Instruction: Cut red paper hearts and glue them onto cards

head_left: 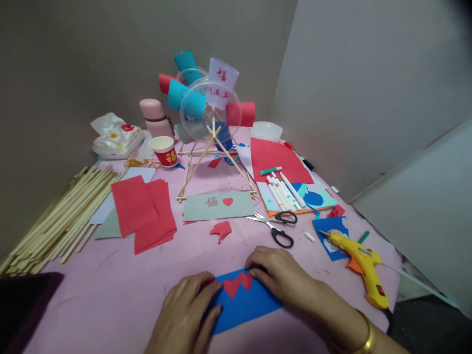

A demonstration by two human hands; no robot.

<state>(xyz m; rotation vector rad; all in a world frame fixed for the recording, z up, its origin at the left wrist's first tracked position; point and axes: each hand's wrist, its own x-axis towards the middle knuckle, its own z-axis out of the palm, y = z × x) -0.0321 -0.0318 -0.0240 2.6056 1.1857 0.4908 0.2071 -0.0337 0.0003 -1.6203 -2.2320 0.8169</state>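
A blue paper strip (241,307) lies flat on the table in front of me. Two red paper hearts (231,288) rest side by side along its far edge, seemingly joined. My left hand (190,307) covers the strip's left end, with curled fingertips on the left side of the hearts and the thumb lower on the blue paper. At the right, my right hand (275,273) has thumb and fingers closed at the edge of the right heart. Fingers hide the outer ends of the hearts. Beyond them are black-handled scissors (276,228), lying spread, and a red paper scrap (221,230).
Behind stands a stick-framed wheel (212,113) with paper-wrapped cups. A grey strip (199,209) bears a red heart. Red sheets (134,206) and wooden sticks (70,216) lie left; markers (282,191) and a yellow glue gun (363,260) lie right. A paper cup (164,152) stands behind.
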